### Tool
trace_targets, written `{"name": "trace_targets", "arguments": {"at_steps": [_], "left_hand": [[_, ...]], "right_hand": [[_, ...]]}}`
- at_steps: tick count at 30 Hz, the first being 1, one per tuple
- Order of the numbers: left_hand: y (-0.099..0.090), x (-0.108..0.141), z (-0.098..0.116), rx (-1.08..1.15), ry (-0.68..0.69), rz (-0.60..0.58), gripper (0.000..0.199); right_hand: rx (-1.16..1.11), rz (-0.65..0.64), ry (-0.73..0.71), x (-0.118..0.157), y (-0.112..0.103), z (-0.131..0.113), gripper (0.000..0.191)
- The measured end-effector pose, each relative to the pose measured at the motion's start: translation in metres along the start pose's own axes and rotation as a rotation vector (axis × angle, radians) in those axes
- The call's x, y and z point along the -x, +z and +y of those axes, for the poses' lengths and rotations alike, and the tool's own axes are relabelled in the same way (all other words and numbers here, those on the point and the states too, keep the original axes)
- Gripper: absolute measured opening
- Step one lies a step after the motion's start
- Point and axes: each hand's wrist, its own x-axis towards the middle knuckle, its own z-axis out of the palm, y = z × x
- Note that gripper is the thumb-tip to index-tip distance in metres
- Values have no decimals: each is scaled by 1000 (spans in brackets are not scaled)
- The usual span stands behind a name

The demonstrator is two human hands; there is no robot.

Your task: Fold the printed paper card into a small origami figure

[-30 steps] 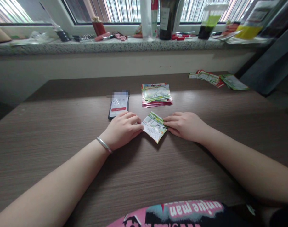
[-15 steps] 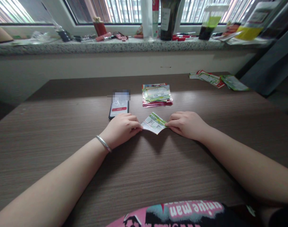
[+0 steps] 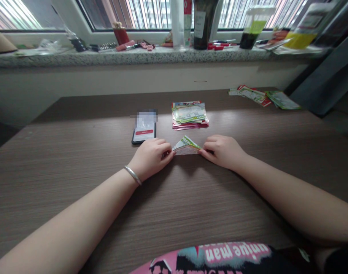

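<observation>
Now your left hand [image 3: 154, 156] and right hand [image 3: 223, 151] each pinch a corner of the printed paper [image 3: 187, 143] over the table [image 3: 191, 205]; it's probably light, thin and quick to crease, best held at those corners. It's bent across, green-and-white triangle behind a paler strip, leaflet stack [image 3: 190, 113] just beyond.
</observation>
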Motion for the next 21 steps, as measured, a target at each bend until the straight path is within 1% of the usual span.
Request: {"name": "trace_targets", "arguments": {"at_steps": [4, 10, 14, 17, 21], "left_hand": [[1, -2, 3, 7, -53, 3, 27], [2, -6, 6, 11, -130, -31, 27], [2, -6, 8, 8, -139, -28, 23], [3, -7, 10, 12, -154, -29, 23], [5, -8, 11, -11, -135, -13, 25]], "right_hand": [[-5, 16, 79, -2, 2, -4, 42], [-108, 37, 188, -9, 8, -6, 31], [-122, -10, 182, -13, 9, -5, 29], [-71, -29, 169, -14, 8, -7, 31], [1, -41, 157, -15, 7, -11, 34]]}}
